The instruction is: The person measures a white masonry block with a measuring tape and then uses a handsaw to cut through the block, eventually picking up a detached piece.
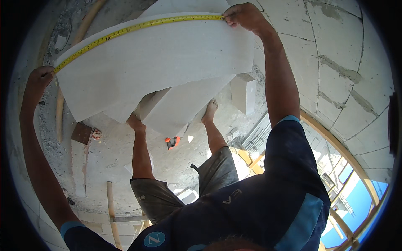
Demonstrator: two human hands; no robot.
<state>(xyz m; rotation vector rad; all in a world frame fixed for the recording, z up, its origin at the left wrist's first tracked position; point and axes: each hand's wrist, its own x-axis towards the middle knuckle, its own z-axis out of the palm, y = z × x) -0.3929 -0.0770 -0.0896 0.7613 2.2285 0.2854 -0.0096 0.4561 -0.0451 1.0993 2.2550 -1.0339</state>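
A yellow tape measure blade point(138, 26) is stretched along the far edge of a large white block point(159, 54), bowing across the view. My left hand point(39, 80) is closed on the blade's left end, just past the block's left corner. At the far right corner my right hand point(248, 17) pinches the other end between thumb and fingers. No tape case shows in either hand. Beneath the top block lie more white blocks point(180, 102), set at angles.
Between my bare feet an orange and black object point(172, 142) lies on the dusty floor. A rusty brown plate point(81, 133) is at left, near a wooden pole point(59, 115). A smaller block point(243, 94) stands right, by a block wall point(335, 62). Timber poles point(111, 209) are behind me.
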